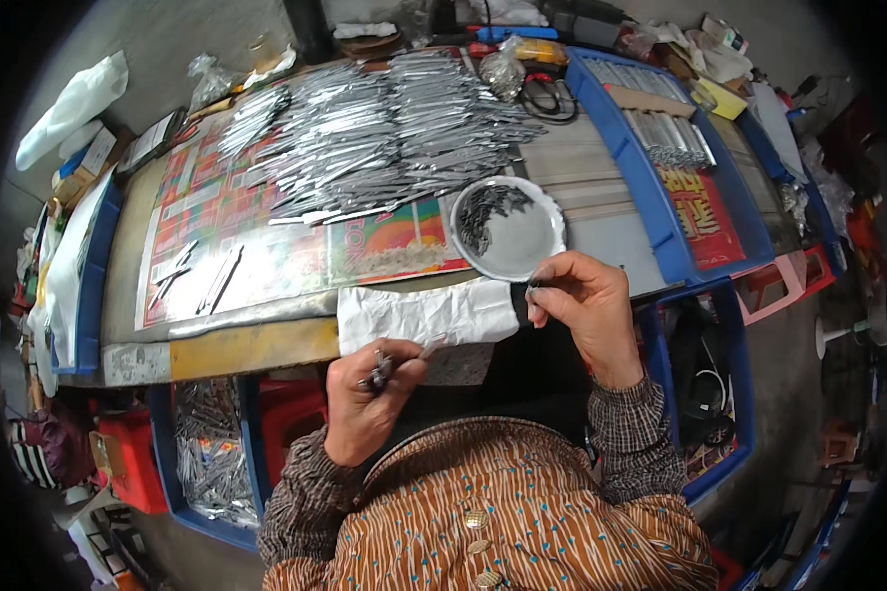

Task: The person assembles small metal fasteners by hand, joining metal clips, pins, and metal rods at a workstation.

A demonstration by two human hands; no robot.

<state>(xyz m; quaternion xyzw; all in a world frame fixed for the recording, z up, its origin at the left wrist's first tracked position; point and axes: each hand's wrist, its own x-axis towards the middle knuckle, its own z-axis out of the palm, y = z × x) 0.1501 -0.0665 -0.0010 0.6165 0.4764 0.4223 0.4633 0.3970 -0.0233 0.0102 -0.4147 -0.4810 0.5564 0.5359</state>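
Note:
My left hand is closed around a few slim metal pieces; their ends poke out past the fingers, close to the front edge of the table. Thumb and forefinger of my right hand are pinched together just below a round white bowl. Whatever sits in that pinch is too small to make out. Small dark metal pieces lie heaped on the bowl's left side. Between the hands a crumpled white cloth drapes over the table edge. Farther back spreads a large pile of thin silver metal strips.
A few loose strips lie on the printed sheet at left. On the right a blue tray holds bundled metal rods. Below the table's left side, a blue crate contains metal parts. Black-handled scissors rest behind the bowl.

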